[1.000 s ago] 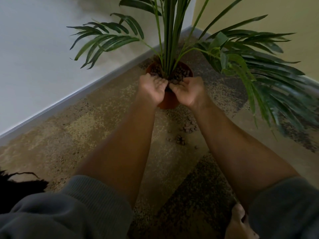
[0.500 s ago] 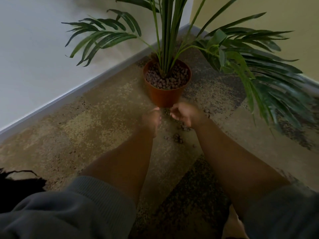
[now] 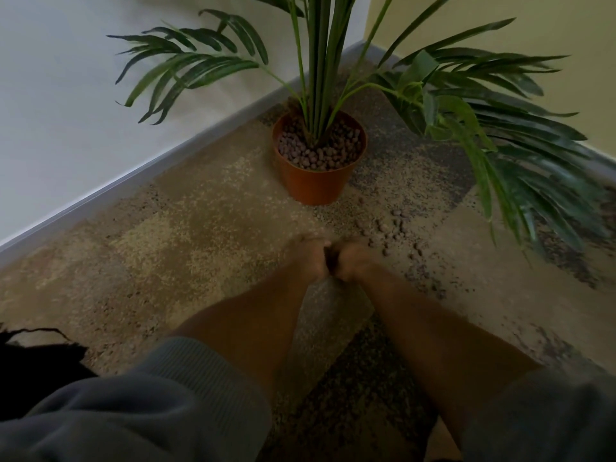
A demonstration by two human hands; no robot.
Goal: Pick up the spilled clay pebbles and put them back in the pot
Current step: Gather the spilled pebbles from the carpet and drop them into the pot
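An orange pot [image 3: 316,186] with a palm plant stands in the corner of the room, filled with brown clay pebbles [image 3: 320,151]. Several spilled pebbles [image 3: 390,233] lie scattered on the carpet in front and to the right of the pot. My left hand [image 3: 308,256] and my right hand [image 3: 355,261] are low on the carpet, side by side and touching, just left of the spilled pebbles. Both hands are blurred, so how the fingers lie is unclear. A dark patch shows in the gap between them.
Long green fronds [image 3: 520,181] hang low over the carpet on the right. White wall and skirting board [image 3: 133,176] run along the left, a yellow wall stands at the back right. A dark object [image 3: 30,361] lies at the left edge.
My hands were up at the pot's rim a second ago. They came down and toward me, and are now together on the carpet near the spilled pebbles.
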